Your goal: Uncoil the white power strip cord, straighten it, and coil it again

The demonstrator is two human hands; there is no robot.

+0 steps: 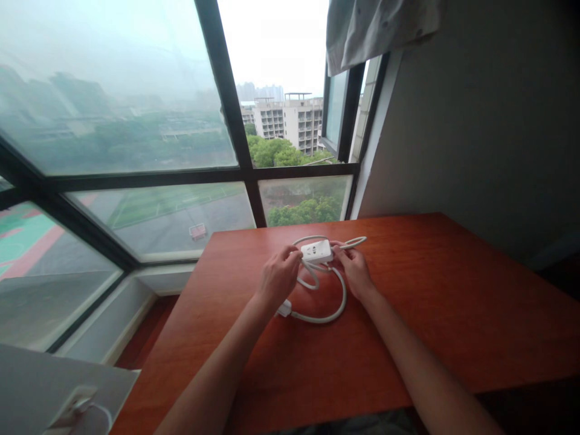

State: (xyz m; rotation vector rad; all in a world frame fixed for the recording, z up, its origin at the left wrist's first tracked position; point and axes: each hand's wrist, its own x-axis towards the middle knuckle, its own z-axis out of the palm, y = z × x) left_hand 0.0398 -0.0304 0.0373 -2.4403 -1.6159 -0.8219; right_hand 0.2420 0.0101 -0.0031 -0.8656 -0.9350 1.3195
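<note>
A small white power strip (317, 250) lies on the reddish wooden table (453, 302), its white cable (333, 308) looped in coils around and below it. My left hand (277, 279) grips the strip's left end with curled fingers. My right hand (354, 270) pinches its right end where the cable leaves. The white plug (284, 309) rests on the table just under my left wrist. A loop of cable (356, 243) sticks out to the right behind my right hand.
A big window with dark frames (235, 121) stands behind the table, a grey wall (475, 121) to the right. A cloth (376, 27) hangs at the top. A white surface with a charger (72, 405) sits at the lower left. The table's left edge drops to the floor.
</note>
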